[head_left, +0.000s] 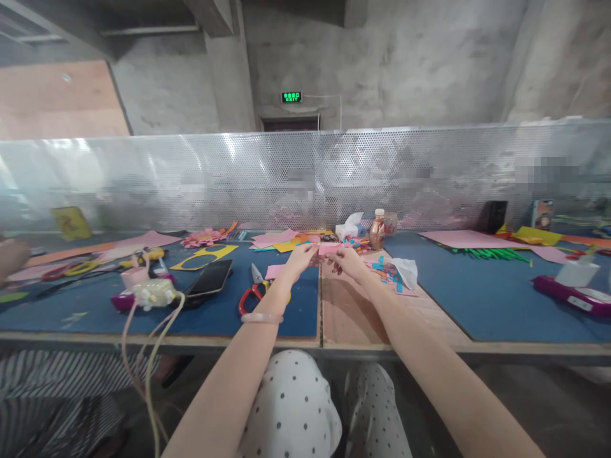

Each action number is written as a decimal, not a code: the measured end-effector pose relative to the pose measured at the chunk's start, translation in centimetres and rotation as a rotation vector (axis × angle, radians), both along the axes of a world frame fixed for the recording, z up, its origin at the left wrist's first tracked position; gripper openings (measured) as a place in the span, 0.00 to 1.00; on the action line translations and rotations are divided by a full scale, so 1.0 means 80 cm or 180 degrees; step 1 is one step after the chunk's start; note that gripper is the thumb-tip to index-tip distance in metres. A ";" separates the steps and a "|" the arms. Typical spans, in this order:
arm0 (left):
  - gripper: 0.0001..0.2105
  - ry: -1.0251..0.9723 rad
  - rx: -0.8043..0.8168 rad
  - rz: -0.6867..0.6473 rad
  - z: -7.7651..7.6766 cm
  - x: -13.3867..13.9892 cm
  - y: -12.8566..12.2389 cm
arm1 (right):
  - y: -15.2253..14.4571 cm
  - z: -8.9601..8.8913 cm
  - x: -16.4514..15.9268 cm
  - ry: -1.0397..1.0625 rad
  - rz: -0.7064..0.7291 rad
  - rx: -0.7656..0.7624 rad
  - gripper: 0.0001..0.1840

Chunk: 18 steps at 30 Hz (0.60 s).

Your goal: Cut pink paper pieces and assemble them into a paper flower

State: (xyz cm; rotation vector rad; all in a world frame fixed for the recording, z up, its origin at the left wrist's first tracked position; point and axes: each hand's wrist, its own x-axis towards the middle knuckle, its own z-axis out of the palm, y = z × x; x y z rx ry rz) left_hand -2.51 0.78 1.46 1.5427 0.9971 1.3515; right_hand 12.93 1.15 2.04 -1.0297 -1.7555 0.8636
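Plug strip (155,292) sits well left of the scissors, with cords hanging over the near edge of the table (210,345). A black phone (210,278) lies nearer, just left of the scissors. The scissors (258,277) rest beside the left arm, maybe to be close by. Right of the scissors and farther back, the left hand (304,257) pinches one end of a small pink paper (329,249). The right hand (351,262) pinches the other end, probably to keep it steady. Room to move looks best over the brown board (351,312), right of the scissors. Farther right of them, a bottle (377,233), scraps (386,272) and a crumpled tissue (407,272) crowd that side.
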 end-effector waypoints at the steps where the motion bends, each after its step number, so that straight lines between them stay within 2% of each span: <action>1: 0.12 0.0019 0.0005 0.0038 0.000 0.000 0.001 | 0.000 0.000 -0.001 0.0011 0.0020 -0.0019 0.06; 7: 0.11 0.0061 -0.0039 0.0040 0.003 -0.001 -0.005 | 0.001 -0.002 0.000 -0.0018 0.0171 0.0060 0.08; 11: 0.15 -0.0008 -0.0170 -0.0025 0.006 0.001 -0.010 | -0.003 0.001 0.004 -0.0089 0.0133 0.0155 0.13; 18: 0.18 -0.0185 -0.0259 -0.0246 0.003 -0.001 -0.010 | -0.003 -0.001 0.003 -0.0066 0.0224 0.0122 0.13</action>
